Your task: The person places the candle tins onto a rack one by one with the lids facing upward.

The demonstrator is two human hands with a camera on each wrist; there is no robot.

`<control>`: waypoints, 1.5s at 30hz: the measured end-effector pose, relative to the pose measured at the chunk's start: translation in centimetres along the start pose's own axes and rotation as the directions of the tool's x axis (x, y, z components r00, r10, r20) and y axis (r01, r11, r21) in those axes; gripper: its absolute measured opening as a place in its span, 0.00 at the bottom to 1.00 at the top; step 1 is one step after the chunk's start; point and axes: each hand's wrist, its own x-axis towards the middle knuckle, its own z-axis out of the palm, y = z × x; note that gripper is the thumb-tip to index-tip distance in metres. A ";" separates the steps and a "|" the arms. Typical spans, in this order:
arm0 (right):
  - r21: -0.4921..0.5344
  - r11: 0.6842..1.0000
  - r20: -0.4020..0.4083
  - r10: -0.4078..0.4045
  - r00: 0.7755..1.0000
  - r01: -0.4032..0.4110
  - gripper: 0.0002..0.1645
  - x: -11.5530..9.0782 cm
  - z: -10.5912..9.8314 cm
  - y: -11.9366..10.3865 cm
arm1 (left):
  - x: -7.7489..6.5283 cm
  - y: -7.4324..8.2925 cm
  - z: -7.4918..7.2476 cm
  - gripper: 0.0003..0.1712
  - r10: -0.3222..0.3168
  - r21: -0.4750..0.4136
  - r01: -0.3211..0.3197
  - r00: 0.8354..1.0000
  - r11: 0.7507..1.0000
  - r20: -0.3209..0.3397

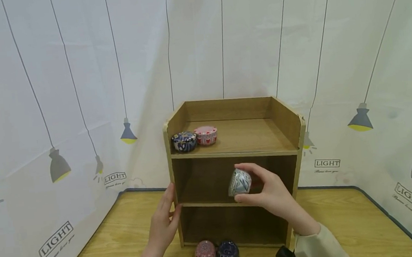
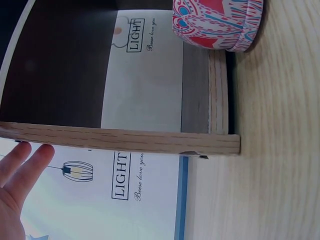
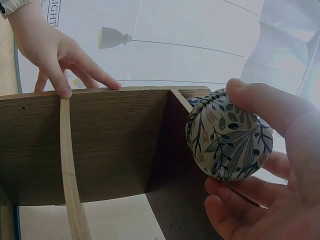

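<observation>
A small round tin, white with a blue-green leaf pattern, is tilted between the thumb and fingers of my right hand. It hangs in front of the middle compartment of a wooden shelf; the right wrist view shows the leafy face of the tin up close. My left hand rests against the shelf's left side, thumb at the front edge near the middle board. On the top level, a dark blue floral tin touches a pink tin with red hearts.
On the table, a pink patterned tin and a navy tin stand side by side before the shelf's bottom compartment. Behind the shelf hangs a white backdrop printed with lamps.
</observation>
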 end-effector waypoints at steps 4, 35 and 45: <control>-0.004 1.000 -0.004 -0.004 1.000 0.004 0.40 0.1 -0.2 -0.3 | 0.0 0.0 0.0 0.46 0.001 0.001 -0.001 1.000 1.000 -0.002; -0.017 0.999 -0.037 -0.049 0.998 0.048 0.40 1.5 -1.0 -2.4 | -0.1 -0.3 0.1 0.45 -0.007 0.018 0.007 1.000 1.000 0.007; -0.023 0.999 -0.049 -0.037 0.998 0.036 0.41 1.9 -1.1 -2.9 | 0.0 -0.1 0.1 0.47 0.012 0.021 -0.012 1.000 1.000 -0.008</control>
